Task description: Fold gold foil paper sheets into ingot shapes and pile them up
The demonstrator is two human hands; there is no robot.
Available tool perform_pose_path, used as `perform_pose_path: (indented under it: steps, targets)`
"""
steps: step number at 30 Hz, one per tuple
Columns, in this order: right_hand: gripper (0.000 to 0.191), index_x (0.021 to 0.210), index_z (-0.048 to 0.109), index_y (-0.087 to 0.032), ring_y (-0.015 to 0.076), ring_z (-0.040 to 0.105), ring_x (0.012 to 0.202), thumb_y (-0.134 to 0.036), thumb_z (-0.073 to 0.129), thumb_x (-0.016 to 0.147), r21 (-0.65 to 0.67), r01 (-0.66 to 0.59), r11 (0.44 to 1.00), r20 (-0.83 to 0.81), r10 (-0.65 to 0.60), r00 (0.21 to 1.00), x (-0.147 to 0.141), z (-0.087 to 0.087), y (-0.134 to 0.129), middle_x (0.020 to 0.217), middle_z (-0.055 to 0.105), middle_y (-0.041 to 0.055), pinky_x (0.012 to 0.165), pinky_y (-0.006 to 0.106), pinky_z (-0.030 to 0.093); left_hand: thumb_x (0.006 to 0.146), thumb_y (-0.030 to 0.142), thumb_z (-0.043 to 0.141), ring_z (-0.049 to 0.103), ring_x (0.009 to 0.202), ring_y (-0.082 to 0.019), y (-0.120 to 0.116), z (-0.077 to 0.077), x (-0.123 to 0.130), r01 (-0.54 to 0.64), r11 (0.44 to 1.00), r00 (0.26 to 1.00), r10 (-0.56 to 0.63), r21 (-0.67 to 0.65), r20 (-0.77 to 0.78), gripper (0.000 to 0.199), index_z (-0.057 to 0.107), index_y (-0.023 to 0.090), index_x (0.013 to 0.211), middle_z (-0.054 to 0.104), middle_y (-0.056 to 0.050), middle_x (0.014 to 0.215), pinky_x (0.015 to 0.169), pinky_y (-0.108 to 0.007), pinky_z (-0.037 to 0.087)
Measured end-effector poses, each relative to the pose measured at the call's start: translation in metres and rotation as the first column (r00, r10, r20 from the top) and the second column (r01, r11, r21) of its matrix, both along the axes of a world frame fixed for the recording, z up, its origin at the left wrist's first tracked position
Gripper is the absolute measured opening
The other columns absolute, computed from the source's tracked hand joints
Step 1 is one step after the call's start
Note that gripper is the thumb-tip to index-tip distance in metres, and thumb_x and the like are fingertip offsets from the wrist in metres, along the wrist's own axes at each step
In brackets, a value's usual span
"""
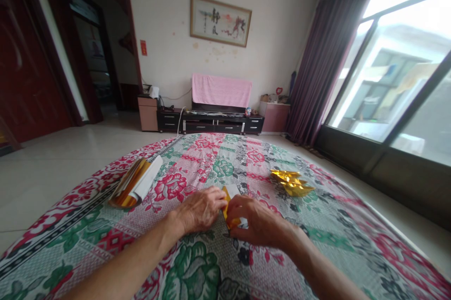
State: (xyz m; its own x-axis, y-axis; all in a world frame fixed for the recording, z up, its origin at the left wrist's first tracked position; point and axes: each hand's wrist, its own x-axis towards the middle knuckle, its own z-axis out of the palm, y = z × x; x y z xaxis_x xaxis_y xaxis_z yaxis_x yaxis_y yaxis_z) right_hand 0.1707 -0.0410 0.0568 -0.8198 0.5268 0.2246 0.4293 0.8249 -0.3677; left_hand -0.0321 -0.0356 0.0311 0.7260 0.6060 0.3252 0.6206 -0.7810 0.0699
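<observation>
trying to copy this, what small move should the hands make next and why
Perhaps press the gold paper down with the right hand while the left hand steadies it: both have fingers on it, and white showing beside the gold may mean an unfinished fold.

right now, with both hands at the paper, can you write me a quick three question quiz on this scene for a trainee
1. Multiple choice: where do the folded gold pieces lie?
a) on the floor
b) on the patterned cloth
c) on the low cabinet

2. True or false: the right hand touches the small gold-and-white paper.

3. Fill in the missing word: the curled sheaf of gold and white sheets lies to the ____ of the left hand.

Key: 1. b; 2. true; 3. left
</observation>
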Motion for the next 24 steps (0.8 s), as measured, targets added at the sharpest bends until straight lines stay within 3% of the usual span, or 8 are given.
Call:
perform_pose_path:
  steps: [9, 15, 24]
  targets:
    - [0.018, 0.08, 0.065, -0.023, 0.0124, 0.056, 0.083, -0.01, 0.058, 0.07, -0.022, -0.032, 0.999, -0.002, 0.032, 0.999, 0.0014, 0.0025, 0.0021, 0.085, 0.065, -0.0013, 0.08, 0.027, 0.042, 0.075, 0.006, 0.042, 0.056, 0.099, -0.017, 0.0035, -0.0038, 0.006, 0.027, 0.997, 0.997, -0.022, -0.067, 0.068, 0.026, 0.061, 0.017, 0.089, 0.063, -0.004, 0.102, 0.089, -0.027, 0.045]
    - [0.015, 0.079, 0.066, -0.02, 0.0111, 0.057, 0.081, -0.01, 0.054, 0.075, -0.03, -0.04, 0.999, 0.008, 0.041, 0.999, 0.0009, -0.0006, 0.0054, 0.087, 0.064, 0.0011, 0.074, 0.024, 0.044, 0.078, 0.012, 0.048, 0.058, 0.093, -0.014, 0.008, -0.0017, 0.0032, 0.091, 0.983, 0.967, -0.049, -0.159, 0.249, 0.019, 0.062, 0.018, 0.089, 0.064, -0.002, 0.098, 0.084, -0.024, 0.046]
    - [0.018, 0.081, 0.065, -0.017, 0.0112, 0.057, 0.078, -0.008, 0.051, 0.076, 0.069, -0.018, 0.997, 0.079, 0.012, 0.997, -0.0007, -0.0009, 0.0017, 0.084, 0.062, 0.003, 0.071, 0.022, 0.044, 0.075, 0.009, 0.049, 0.058, 0.089, -0.012, 0.007, 0.003, -0.0003, 0.202, 0.941, 0.948, -0.118, -0.271, 0.295, 0.019, 0.065, 0.019, 0.078, 0.064, 0.0, 0.098, 0.083, -0.023, 0.045]
